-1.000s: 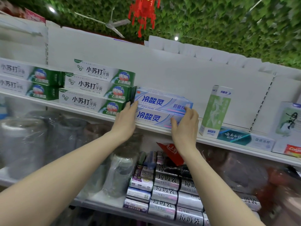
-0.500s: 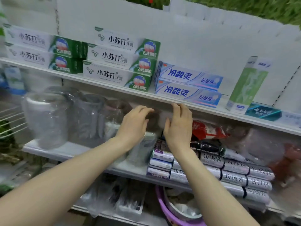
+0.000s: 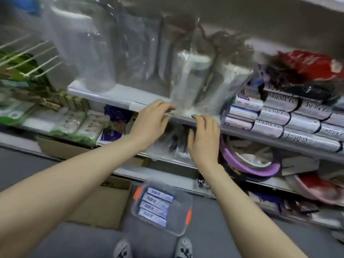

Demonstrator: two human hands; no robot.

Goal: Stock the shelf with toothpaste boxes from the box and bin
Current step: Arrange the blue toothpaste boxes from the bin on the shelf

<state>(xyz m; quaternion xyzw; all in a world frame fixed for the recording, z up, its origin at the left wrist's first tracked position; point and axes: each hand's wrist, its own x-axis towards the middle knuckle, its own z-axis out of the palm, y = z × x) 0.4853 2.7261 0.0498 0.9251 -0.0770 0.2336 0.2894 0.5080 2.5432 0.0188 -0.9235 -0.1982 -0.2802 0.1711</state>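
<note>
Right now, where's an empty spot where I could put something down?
Bare grey floor lies right of the clear bin, ahead of the shoes. A bare strip of white shelf sits between the big wrapped containers and the wrapped bottle. The silver rolls on the right are packed tight.
</note>
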